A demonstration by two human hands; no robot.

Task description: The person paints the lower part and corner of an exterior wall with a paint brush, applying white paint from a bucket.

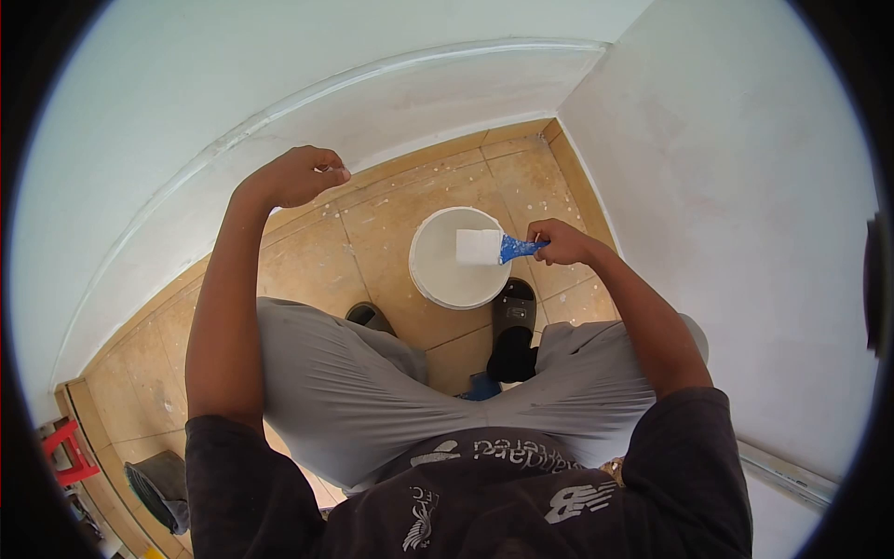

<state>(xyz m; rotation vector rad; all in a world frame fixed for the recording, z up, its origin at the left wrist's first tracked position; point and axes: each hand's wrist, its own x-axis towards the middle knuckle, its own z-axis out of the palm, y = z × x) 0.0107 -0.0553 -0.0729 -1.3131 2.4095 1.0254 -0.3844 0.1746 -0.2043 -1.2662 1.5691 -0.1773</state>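
Observation:
My right hand (559, 243) is closed round the blue handle of a paintbrush (515, 249). White paint coats the wide bristles, which point left over the round white bucket (424, 284) on the floor. Pale paint shows inside the bucket, beneath the brush head in this view. Off to the left, my left hand (296, 176) is raised near the low part of the wall, its fingers loosely curled and the thumb apart from them. It holds nothing that I see.
Tan floor tiles (307, 270) carry white paint spots. Pale walls (736, 186) meet in a corner ahead, with a ledge (372, 74) along the left one. My sandalled foot (513, 317) is close to the bucket. A dark container (156, 486) and a red object (70, 454) are at lower left.

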